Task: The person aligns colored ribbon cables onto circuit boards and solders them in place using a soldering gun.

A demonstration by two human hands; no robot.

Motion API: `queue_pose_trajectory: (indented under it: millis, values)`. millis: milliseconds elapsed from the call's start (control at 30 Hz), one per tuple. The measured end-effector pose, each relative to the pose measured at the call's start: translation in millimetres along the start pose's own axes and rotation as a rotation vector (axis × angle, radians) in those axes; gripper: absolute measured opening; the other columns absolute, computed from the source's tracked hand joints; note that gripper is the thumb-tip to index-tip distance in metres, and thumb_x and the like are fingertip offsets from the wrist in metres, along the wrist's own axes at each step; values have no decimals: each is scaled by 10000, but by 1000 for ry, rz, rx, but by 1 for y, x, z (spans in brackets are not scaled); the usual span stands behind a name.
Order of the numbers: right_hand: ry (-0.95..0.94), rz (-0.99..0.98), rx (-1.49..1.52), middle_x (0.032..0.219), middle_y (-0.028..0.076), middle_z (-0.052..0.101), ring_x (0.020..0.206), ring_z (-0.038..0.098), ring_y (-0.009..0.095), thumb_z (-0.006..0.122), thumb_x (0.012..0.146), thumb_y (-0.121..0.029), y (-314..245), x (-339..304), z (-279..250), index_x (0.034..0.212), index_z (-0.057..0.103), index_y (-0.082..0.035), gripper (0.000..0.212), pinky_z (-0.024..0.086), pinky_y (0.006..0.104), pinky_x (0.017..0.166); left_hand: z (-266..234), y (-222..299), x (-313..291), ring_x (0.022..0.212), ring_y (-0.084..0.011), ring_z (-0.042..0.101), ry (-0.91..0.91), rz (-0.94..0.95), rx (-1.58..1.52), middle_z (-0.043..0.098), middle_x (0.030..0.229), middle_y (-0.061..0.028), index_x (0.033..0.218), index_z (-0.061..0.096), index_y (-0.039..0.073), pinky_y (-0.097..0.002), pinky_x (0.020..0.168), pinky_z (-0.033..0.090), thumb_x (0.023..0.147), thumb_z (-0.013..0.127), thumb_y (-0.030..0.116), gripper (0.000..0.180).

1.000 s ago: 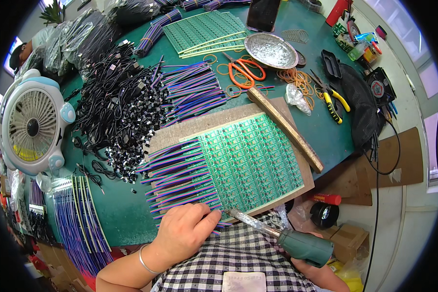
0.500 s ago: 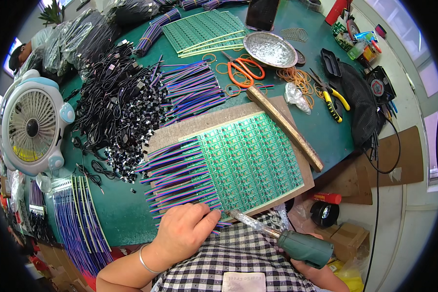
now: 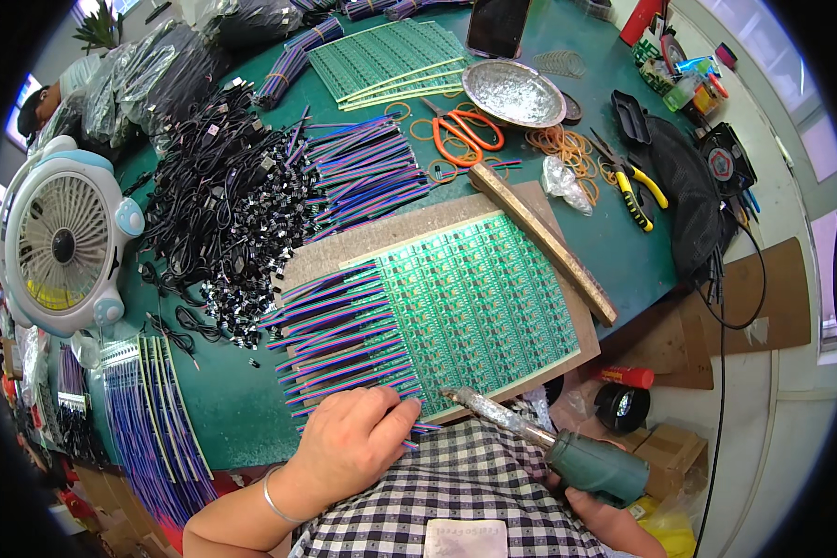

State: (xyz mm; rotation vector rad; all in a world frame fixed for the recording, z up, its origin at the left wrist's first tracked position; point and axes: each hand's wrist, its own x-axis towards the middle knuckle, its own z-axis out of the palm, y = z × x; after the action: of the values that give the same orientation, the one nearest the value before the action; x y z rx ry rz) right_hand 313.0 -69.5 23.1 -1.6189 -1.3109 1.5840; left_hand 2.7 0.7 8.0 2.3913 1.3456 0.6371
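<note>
A panel of green circuit boards (image 3: 484, 307) lies on a brown fibreboard (image 3: 330, 247) at the table's near edge. Striped multicoloured ribbon wires (image 3: 339, 339) run in a row along the panel's left edge. At the near end of that row my left hand (image 3: 355, 445) is closed, thumb and fingers pinching a ribbon wire against the panel's corner. My right hand (image 3: 593, 507), partly hidden, grips the green handle of a soldering iron (image 3: 597, 467). The iron points left, its tip over the panel's near edge, a little right of my left fingers. Along the fibreboard's right side rests a wooden bar (image 3: 549, 246).
Black cables with connectors (image 3: 214, 186) are heaped at the left, near a small fan (image 3: 62, 242). Behind the panel are more ribbon wires (image 3: 367, 177), orange scissors (image 3: 465, 135), a metal dish (image 3: 514, 93) and rubber bands (image 3: 567, 149). Yellow-black pliers (image 3: 634, 191) lie at the right.
My right hand has shifted the soldering iron slightly to the right, so its tip is farther from my left fingers. My left hand stays in nearly the same place.
</note>
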Motion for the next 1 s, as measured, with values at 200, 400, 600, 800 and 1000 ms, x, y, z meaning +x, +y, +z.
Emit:
queue_pose_trajectory:
  millis: [200,400,600,800,1000]
  values:
    - [-28,78,174,961,61,643,885,575,168,679,846,-374,-4,2,0,1213,541,-9,536,412,321,888,-19,0,-4,700,-218,604,180,83,-101,625,840,-60,1060,639,53,-344,603,478,602,687,-27,467]
    - [-38,-14,329,1004,142,665,851,664,172,661,855,-102,10,1,-1,1161,538,51,363,546,306,775,-10,3,-4,599,-201,577,51,63,89,616,764,-14,981,658,80,-319,542,451,617,692,7,372]
    - [-75,-52,228,1015,134,664,850,663,165,665,839,-71,13,0,-4,1162,549,44,362,543,299,777,2,3,-5,639,-209,582,81,12,72,593,789,-19,935,662,122,-336,551,454,602,706,71,340]
    - [-73,110,-6,979,38,640,943,585,145,702,834,-355,-4,-5,-6,1054,599,-36,401,431,309,895,9,-2,-9,693,-217,591,54,39,26,586,820,-32,964,658,109,-347,564,462,600,722,71,372]
    - [-1,-33,-1,978,131,673,855,662,236,720,749,-60,15,-3,-4,1044,665,7,308,509,338,771,11,-2,-10,702,-216,597,88,44,-21,610,857,-35,976,651,91,-350,568,466,616,717,69,367]
